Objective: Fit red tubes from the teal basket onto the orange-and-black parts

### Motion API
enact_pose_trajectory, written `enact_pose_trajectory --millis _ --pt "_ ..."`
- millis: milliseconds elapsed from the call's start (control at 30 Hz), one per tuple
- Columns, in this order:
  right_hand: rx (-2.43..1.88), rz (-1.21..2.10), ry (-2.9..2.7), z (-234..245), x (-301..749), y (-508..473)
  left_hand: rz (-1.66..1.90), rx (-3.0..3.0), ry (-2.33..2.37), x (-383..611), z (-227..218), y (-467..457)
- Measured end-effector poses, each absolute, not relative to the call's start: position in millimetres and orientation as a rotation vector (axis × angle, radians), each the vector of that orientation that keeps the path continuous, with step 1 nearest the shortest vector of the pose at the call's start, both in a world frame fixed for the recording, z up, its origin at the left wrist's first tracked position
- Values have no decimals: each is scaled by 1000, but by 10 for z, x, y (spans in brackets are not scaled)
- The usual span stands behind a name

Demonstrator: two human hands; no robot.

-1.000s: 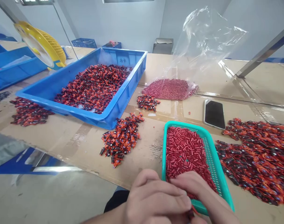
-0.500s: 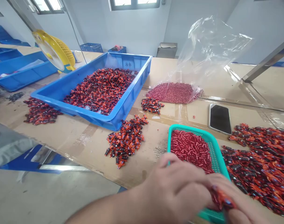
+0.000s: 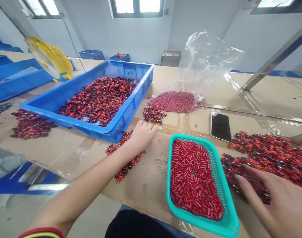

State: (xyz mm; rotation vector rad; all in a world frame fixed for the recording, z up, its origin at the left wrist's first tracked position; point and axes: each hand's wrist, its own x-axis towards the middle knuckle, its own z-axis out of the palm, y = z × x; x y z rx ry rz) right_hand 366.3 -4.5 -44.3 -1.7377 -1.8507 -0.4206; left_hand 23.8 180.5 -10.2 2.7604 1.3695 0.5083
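Note:
My left hand (image 3: 144,134) reaches forward over a heap of small orange-red and black parts (image 3: 126,168), back of the hand upward. Its fingers are curled down, and the fingertips and anything in them are hidden. At the right, my right hand (image 3: 277,201) is at the near edge of a larger heap of the same parts (image 3: 270,152), thumb and fingers apart around some of them. Between the hands stands a green plastic basket (image 3: 231,211) filled with short red tubes (image 3: 190,175).
A big blue tray (image 3: 141,96) holds many similar parts. Behind the basket are a clear bag (image 3: 175,100) of red tubes, a small heap of parts (image 3: 153,115) and a phone (image 3: 220,127). A yellow fan (image 3: 50,59) stands beyond the tray; a metal post (image 3: 272,59) slants at the right.
My hands were together over the basket with an orange-red part between them. They have separated, the left going forward and left to the middle heap, the right to the right-hand heap.

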Motion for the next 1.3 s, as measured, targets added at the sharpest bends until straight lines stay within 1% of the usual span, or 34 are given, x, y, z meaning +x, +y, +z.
enact_pose_trajectory --millis 67,133,300,367,500,733,833,967,1133,1200,1300 --pt "-1593 -375 -2023 -310 3302 76 594 2705 1324 245 -118 1817" --pt "-1491 -308 -2167 -305 3017 191 717 2628 1268 233 -103 1782" --pt "-1577 -265 -2300 -489 2763 319 1054 2339 1157 142 49 1376" --pt "-1619 -243 -2327 -495 2769 306 1126 2093 1084 116 100 1164" --pt "-1645 -194 -2361 -426 2779 268 1128 1623 933 148 83 871" --pt "-1620 -102 -2287 -492 2760 289 1063 1223 747 304 -19 634" --pt "-1578 13 -2206 -442 2762 274 1047 1176 788 343 -19 562" --pt "-1499 205 -2050 -189 2698 134 1084 1168 840 380 -49 466" --pt "-1230 638 -1733 144 2456 -70 1192 1325 819 409 -99 327" --pt "-1129 644 -1718 216 2367 -90 1212 1426 790 409 -106 282" --pt "-1064 522 -1794 259 2301 -77 1262 1559 695 402 -92 248"
